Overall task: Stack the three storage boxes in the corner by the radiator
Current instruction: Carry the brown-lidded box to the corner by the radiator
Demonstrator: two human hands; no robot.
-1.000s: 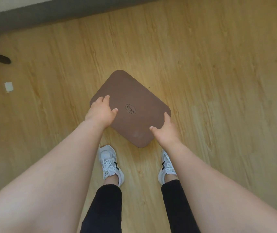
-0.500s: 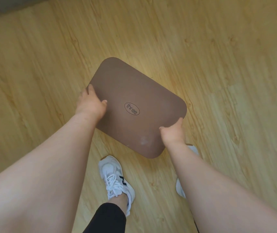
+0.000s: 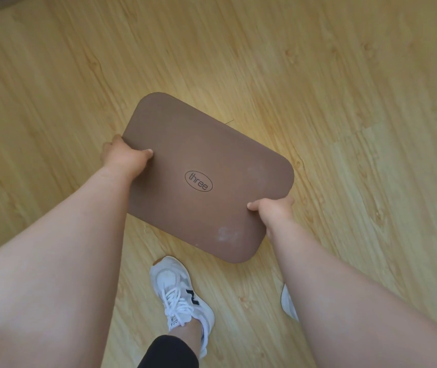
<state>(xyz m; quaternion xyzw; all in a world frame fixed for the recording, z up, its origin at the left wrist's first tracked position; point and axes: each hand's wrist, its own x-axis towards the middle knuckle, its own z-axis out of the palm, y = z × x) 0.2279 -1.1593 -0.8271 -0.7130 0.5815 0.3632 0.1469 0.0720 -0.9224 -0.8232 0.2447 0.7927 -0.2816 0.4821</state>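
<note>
A brown storage box (image 3: 212,155) with rounded corners and an oval "three" mark on its lid is held up above the wooden floor, turned diagonally. My left hand (image 3: 125,159) grips its left edge, thumb on the lid and fingers under the rim. At the near right edge my right hand (image 3: 274,211) holds it the same way. Only the lid shows; the box's sides are hidden beneath it. No other boxes and no radiator are in view.
Light wooden floor (image 3: 345,88) fills the view. My left foot in a white sneaker (image 3: 180,293) stands below the box, and a sliver of the other shoe (image 3: 289,304) shows behind my right forearm. A dark strip sits at the top-left corner.
The box has come up off the floor toward me and looks larger. Both hands stayed on its edges. The wall strip has slid out of view and my feet have shifted.
</note>
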